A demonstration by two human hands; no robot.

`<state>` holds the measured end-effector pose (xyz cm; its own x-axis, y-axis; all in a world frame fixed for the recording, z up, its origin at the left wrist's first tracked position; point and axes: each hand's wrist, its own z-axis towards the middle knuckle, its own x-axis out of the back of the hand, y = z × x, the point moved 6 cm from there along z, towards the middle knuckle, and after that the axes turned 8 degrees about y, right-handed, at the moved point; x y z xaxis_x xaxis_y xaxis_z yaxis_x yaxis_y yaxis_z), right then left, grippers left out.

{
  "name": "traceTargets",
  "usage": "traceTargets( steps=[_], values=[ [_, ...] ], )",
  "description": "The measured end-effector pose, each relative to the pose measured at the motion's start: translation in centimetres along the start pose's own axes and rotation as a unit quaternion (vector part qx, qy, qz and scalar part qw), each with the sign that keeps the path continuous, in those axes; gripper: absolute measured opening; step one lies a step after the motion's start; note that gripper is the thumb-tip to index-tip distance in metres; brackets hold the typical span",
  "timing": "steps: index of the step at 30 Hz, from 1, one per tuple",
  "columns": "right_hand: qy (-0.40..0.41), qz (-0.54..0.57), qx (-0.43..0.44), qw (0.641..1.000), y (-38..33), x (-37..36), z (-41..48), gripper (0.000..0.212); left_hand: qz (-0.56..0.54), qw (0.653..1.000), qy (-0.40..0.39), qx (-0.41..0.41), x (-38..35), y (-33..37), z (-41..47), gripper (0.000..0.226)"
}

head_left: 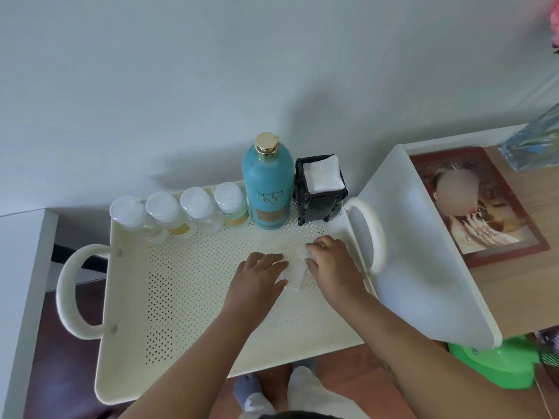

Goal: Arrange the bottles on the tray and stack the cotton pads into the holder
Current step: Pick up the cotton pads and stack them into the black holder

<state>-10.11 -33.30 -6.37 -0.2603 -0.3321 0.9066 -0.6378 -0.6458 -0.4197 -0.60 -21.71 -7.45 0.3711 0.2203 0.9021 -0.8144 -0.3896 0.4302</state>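
A cream perforated tray (193,297) with looped handles holds everything. Along its far edge stand several small clear bottles with white caps (163,211) and a tall teal bottle with a gold cap (267,186). To the right of the teal bottle is a black holder (317,204) with white cotton pads (323,176) stacked in it. On the tray floor lie loose white cotton pads (295,275). My left hand (260,276) and my right hand (331,264) press on these pads from either side, fingers curled onto them.
A white shelf panel (423,252) rises just right of the tray. Beyond it, a wooden surface carries a red-framed picture (481,207) and a glass vase (535,140). A green object (496,361) sits on the floor lower right. The wall is close behind the tray.
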Motion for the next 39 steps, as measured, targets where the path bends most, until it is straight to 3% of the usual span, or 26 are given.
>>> traceTargets(
  steps=[8,14,21,27,31,36,39],
  values=[
    [0.021,-0.009,0.014,1.0,0.0,-0.7,0.3,0.016,0.023,0.998,0.026,-0.043,0.1,0.4,0.0,0.015],
    [0.04,-0.017,0.009,0.999,-0.3,0.4,-0.1,0.022,0.025,0.998,0.036,-0.052,0.7,0.5,-0.2,0.013],
    [0.19,0.085,0.019,0.978,-3.2,8.1,-1.0,0.013,-0.021,0.995,0.082,-0.043,4.0,0.5,-0.2,0.014],
    [0.296,0.075,0.032,0.952,-3.6,15.1,2.4,0.014,-0.059,0.988,0.137,-0.033,7.8,0.9,0.2,0.014],
    [0.28,0.049,0.038,0.958,-3.8,15.0,5.4,0.014,-0.069,0.986,0.147,-0.026,9.2,1.2,0.0,0.015],
    [0.197,-0.049,0.043,0.978,-3.8,12.6,7.7,0.017,-0.078,0.985,0.151,-0.007,10.1,1.1,-0.5,0.016],
    [0.195,-0.082,0.078,0.974,-3.7,12.1,7.2,0.029,-0.085,0.985,0.149,0.009,10.3,0.9,-1.1,0.017]
  ],
)
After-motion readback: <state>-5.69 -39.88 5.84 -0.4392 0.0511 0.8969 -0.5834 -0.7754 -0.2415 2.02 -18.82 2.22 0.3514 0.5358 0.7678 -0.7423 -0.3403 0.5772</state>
